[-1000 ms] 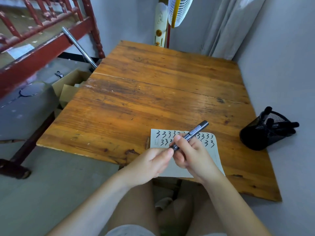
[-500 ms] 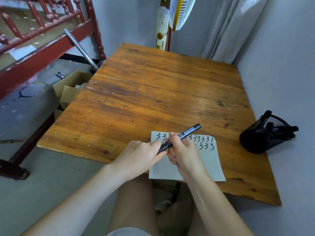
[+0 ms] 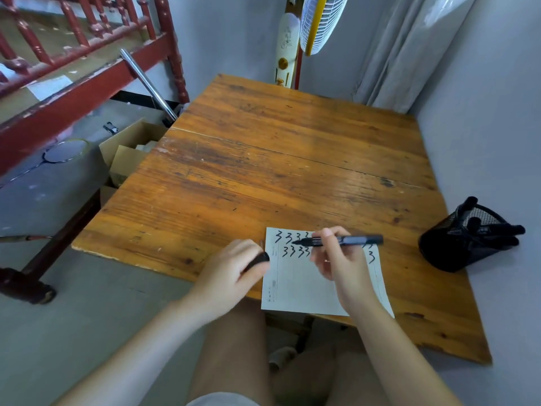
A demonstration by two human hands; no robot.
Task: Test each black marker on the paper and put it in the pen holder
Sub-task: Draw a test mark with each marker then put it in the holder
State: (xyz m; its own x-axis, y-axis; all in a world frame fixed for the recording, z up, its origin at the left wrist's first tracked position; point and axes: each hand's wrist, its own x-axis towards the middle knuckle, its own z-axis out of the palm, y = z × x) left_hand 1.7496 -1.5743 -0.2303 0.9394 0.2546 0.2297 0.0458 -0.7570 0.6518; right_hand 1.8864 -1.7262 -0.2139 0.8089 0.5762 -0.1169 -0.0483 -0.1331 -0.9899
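bench [image 3: 292, 159]: wooden top carrying everything; its right rear edge runs along the wall, and most of it lies beyond both grips.
paper [image 3: 298, 288]: lies flat at the near edge, directly under the right grip and just right of the left one; rows of "3" marks fill its far part, the near part is blank.
pen holder [image 3: 456, 247]: black mesh cup, tipped toward the wall, well off to the right of the right grip, with several markers already in it.
right hand [image 3: 339, 259]: grip closed around the marker's barrel, held above the paper.
left hand [image 3: 231, 271]: grip curled shut on a small black piece, likely the cap [image 3: 259, 260], just left of the paper's edge.
marker [image 3: 342, 240]: uncapped, long axis nearly level and running left to right; tip points left over the written rows, tail points toward the pen holder.
deciding relation: the tip is above the marks, not clearly touching; judged next, it must swing down onto blank paper nearer the grip.
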